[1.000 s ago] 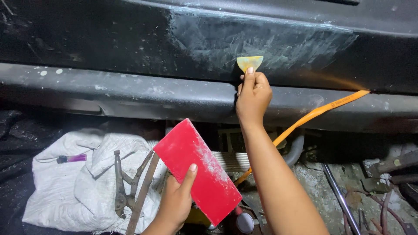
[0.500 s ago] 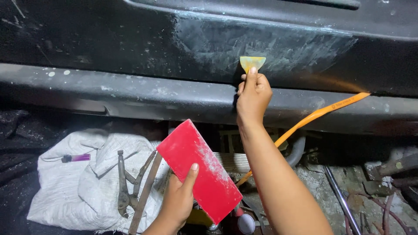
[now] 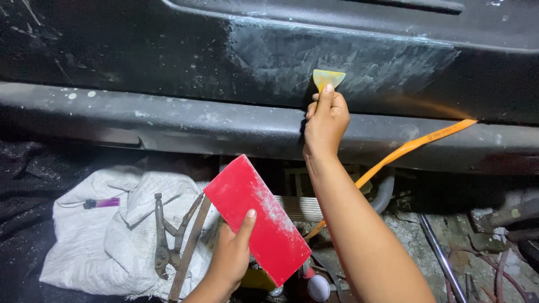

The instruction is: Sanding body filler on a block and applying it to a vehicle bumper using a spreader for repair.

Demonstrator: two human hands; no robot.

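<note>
A dark, scuffed car body panel (image 3: 168, 56) fills the view above a cluttered floor. My right hand (image 3: 325, 120) pinches a small yellow spreader (image 3: 328, 78), blade pointing up, flat against the pale sanded patch (image 3: 348, 62) directly above it. My left hand (image 3: 230, 258), lower and nearer me, grips a red rectangular board (image 3: 258, 216), tilted down-right. A white sack (image 3: 106, 235) carrying pliers (image 3: 165, 241) lies left; an orange strap (image 3: 410, 148) runs diagonally right.

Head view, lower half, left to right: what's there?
White sack with a purple-handled tool on it → metal pliers → left hand holding a red board → right hand pressing a yellow spreader on the dark panel → orange strap → metal rod.
</note>
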